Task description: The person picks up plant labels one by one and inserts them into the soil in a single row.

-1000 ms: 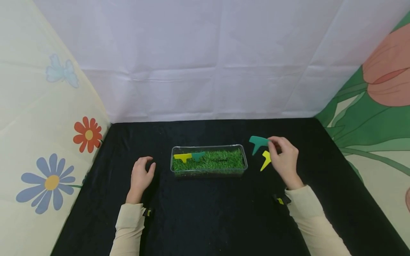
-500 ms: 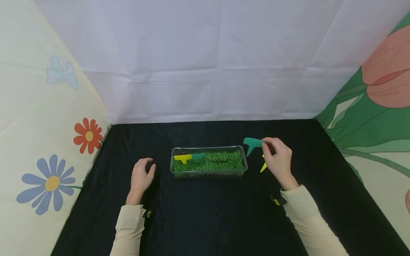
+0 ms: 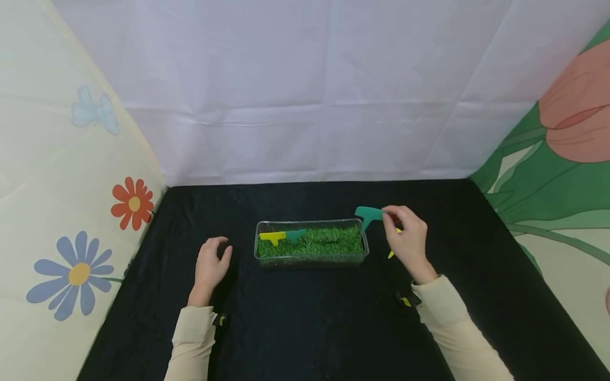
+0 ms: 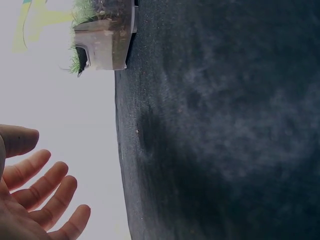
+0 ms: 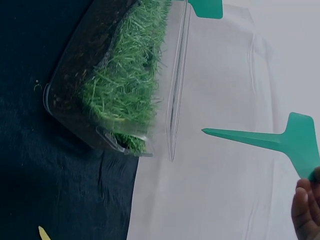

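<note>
My right hand (image 3: pixel 409 233) pinches a green T-shaped plant label (image 3: pixel 369 214) by one end of its head. In the right wrist view the label's pointed stem (image 5: pixel 245 136) is directed at the clear plastic box (image 5: pixel 177 100), apart from it. Green grass (image 3: pixel 329 241) over dark soil fills the box. Toward its left end a yellow plant label (image 3: pixel 272 236) and a green plant label (image 3: pixel 296 234) stand in the grass side by side. Left of the box my left hand (image 3: pixel 212 264) holds nothing; its fingers are loosely bent in the left wrist view.
Another yellow label (image 3: pixel 393 253) lies on the black cloth (image 3: pixel 305 317), partly hidden behind my right hand. A white sheet (image 3: pixel 305 106) hangs behind the table. Flower-printed panels (image 3: pixel 57 174) stand at both sides.
My right hand has moved left with the green label, bringing it to the right end of the box. The loose yellow label is now more covered by that hand. My left hand stays put.
</note>
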Motion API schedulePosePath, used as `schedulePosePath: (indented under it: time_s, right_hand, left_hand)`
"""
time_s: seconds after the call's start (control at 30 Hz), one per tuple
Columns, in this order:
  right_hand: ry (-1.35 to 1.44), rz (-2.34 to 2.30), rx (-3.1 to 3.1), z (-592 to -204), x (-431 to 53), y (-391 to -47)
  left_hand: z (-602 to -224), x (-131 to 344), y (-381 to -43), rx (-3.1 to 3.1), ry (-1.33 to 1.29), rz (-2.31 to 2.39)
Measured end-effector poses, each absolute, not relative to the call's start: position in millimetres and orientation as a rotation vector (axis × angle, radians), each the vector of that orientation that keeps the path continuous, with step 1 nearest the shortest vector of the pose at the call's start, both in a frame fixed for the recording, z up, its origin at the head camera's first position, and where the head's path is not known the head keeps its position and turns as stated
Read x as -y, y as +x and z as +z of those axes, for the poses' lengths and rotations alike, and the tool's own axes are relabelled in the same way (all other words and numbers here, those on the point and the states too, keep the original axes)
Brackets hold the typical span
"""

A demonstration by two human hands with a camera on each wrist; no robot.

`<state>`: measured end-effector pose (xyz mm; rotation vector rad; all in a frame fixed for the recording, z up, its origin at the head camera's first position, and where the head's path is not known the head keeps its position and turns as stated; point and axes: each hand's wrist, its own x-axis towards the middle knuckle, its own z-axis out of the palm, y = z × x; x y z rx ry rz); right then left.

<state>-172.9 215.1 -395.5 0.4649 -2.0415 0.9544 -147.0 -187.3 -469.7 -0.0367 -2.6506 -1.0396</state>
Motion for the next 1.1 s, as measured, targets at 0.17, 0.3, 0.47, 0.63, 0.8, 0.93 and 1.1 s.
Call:
schedulePosePath:
  time_s: [0.17, 0.3, 0.47, 0.63, 0.8, 0.93, 1.1]
  right_hand:
    - [0.481, 0.968, 2.047, -398, -211, -174]
    - [0.482, 0.973, 2.051, -400, -208, -176]
    - [0.481, 0.964, 2.061, -400, -205, -176]
    - [0.489, 0.976, 2.065, -398, -202, -176]
    - [0.501, 0.987, 2.045, -397, -200, -178]
    - [0.511, 0.994, 2.032, -396, -198, -179]
    - [0.537, 0.999, 2.035, -394, -195, -181]
  left_hand:
    - [-468, 188, -146, 2.661, -0.032, -1.049]
    - [-467, 188, -145, 2.668, -0.027, -1.049]
    - [-467, 189, -145, 2.667, -0.025, -1.045]
    - [-466, 190, -146, 2.655, -0.031, -1.036]
    - [-467, 190, -146, 2.641, -0.037, -1.031]
    - [-468, 192, -147, 2.635, -0.043, -1.026]
    - [-466, 193, -147, 2.656, -0.028, -1.045]
